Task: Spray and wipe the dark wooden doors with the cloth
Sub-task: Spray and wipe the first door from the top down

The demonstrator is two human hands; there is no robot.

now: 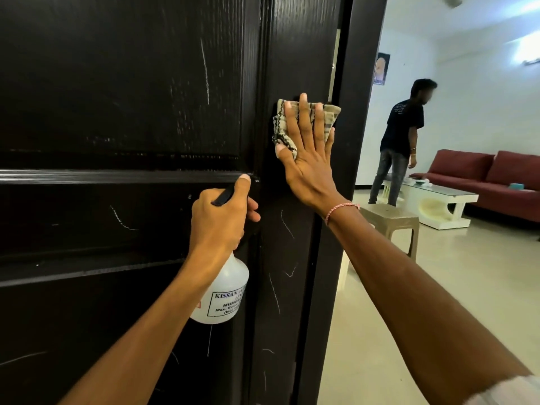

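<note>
A dark wooden door (122,97) with pale scratches fills the left of the view. My right hand (306,153) lies flat, fingers spread, pressing a beige cloth with black zigzag stripes (282,127) against the door's right stile near its edge. My left hand (217,220) grips the black trigger head of a white spray bottle (225,293) with a printed label, held upright close to the door below the middle rail. My thumb rests on top of the sprayer.
The dark door frame (359,83) stands right of the door. Beyond it is a room with a person (400,135) standing, a red sofa (496,176), a white glass-topped table (438,203) and a brown plastic stool (391,223) near the doorway.
</note>
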